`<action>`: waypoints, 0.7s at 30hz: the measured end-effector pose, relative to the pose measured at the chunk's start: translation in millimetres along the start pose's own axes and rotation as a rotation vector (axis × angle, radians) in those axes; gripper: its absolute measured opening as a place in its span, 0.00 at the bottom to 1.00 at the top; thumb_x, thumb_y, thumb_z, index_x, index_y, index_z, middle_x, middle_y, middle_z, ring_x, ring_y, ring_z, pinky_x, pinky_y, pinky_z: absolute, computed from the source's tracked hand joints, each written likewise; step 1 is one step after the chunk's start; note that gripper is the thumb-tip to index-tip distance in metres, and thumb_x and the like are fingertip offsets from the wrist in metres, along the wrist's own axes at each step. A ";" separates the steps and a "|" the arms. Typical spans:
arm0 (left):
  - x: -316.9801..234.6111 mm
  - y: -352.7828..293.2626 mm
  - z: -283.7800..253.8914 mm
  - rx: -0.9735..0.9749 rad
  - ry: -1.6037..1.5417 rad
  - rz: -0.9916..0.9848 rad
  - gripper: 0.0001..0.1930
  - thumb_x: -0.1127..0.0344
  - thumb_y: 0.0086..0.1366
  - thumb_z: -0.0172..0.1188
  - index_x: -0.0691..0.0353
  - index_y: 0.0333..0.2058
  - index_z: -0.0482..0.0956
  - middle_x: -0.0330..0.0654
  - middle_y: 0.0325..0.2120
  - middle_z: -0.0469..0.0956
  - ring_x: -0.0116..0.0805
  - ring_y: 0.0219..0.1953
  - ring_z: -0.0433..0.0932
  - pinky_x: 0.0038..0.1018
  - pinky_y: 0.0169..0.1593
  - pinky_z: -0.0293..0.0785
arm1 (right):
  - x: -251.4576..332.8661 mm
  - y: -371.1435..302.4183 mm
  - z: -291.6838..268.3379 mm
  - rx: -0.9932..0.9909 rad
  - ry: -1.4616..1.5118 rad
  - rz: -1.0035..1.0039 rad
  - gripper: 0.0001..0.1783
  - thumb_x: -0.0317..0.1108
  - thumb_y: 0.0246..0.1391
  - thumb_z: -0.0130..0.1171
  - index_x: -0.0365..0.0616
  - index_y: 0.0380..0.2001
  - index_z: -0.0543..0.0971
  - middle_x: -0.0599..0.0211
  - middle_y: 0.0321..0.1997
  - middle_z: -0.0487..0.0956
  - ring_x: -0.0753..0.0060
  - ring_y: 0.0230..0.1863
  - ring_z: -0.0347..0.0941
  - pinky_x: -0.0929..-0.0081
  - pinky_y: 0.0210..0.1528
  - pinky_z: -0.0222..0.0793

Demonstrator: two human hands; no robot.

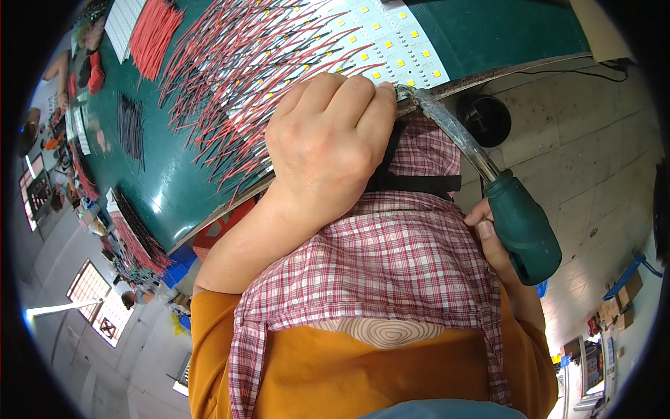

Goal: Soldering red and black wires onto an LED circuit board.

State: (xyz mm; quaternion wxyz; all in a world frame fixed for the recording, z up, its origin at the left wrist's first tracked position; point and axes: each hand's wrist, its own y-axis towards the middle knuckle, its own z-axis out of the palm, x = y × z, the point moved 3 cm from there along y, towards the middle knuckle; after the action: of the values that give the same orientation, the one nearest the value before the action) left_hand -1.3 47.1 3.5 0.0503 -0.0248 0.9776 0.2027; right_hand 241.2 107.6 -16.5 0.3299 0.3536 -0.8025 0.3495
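Note:
My left hand (pixel 328 136) is closed, knuckles up, over the near edge of a white LED circuit board panel (pixel 419 68). Its fingertips are tucked out of sight, so what they pinch cannot be made out. My right hand (pixel 492 241) is wrapped round the green handle of a soldering iron (pixel 523 220), mostly hidden behind it. The iron's grey metal shaft slants up to the left, its tip close beside my left hand at the panel's edge. Many red and black wires (pixel 244 77) fan out over the panel, which carries rows of yellow LEDs.
The green worktable (pixel 499 35) holds a bundle of red wires (pixel 155 38) and a bunch of black wires (pixel 130 126) at the left. Below the table's edge, a dark round bin (pixel 487 120) stands on the tiled floor. Other people sit at the far left.

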 end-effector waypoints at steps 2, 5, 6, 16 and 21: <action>-0.9 0.4 -0.2 0.021 -0.011 -0.013 0.10 0.69 0.43 0.58 0.60 0.28 0.78 0.35 0.23 0.71 0.32 0.27 0.72 0.27 0.31 0.71 | 3.2 2.3 -0.3 -0.065 0.020 -0.023 0.05 0.25 0.48 0.57 0.40 0.31 0.76 0.67 0.30 0.77 0.76 0.29 0.72 0.80 0.34 0.68; -1.0 -0.8 1.3 0.016 -0.006 -0.004 0.10 0.69 0.43 0.58 0.59 0.28 0.78 0.35 0.23 0.70 0.32 0.27 0.72 0.26 0.31 0.70 | 7.1 3.0 -1.7 -0.153 0.244 0.007 0.05 0.25 0.46 0.63 0.41 0.29 0.78 0.66 0.28 0.78 0.72 0.26 0.75 0.78 0.29 0.71; 0.0 -0.7 1.0 0.015 -0.006 -0.003 0.10 0.69 0.43 0.58 0.59 0.28 0.78 0.35 0.23 0.70 0.32 0.27 0.72 0.26 0.31 0.70 | 6.9 3.2 -1.6 -0.176 0.450 0.062 0.04 0.26 0.47 0.62 0.41 0.29 0.79 0.65 0.28 0.78 0.72 0.26 0.75 0.78 0.30 0.71; 17.6 0.1 0.9 -0.078 -0.209 -0.095 0.10 0.72 0.44 0.57 0.60 0.30 0.79 0.38 0.24 0.72 0.36 0.27 0.72 0.28 0.30 0.69 | 7.8 13.7 3.7 -0.094 0.453 -0.182 0.21 0.30 0.57 0.52 0.39 0.53 0.65 0.62 0.33 0.76 0.80 0.28 0.66 0.80 0.31 0.65; 13.1 0.2 2.0 -0.026 -0.090 -0.105 0.11 0.71 0.44 0.59 0.60 0.30 0.79 0.36 0.23 0.73 0.34 0.27 0.72 0.28 0.29 0.69 | 4.9 10.5 -0.6 -0.139 0.278 -0.034 0.11 0.22 0.46 0.62 0.39 0.36 0.77 0.70 0.30 0.80 0.79 0.28 0.76 0.86 0.30 0.72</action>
State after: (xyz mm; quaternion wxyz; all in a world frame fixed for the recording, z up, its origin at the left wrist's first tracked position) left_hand -14.2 47.7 0.4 0.1045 -0.0673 0.9690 0.2136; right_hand 230.4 111.8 -15.8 0.4675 0.2917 -0.7652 0.3328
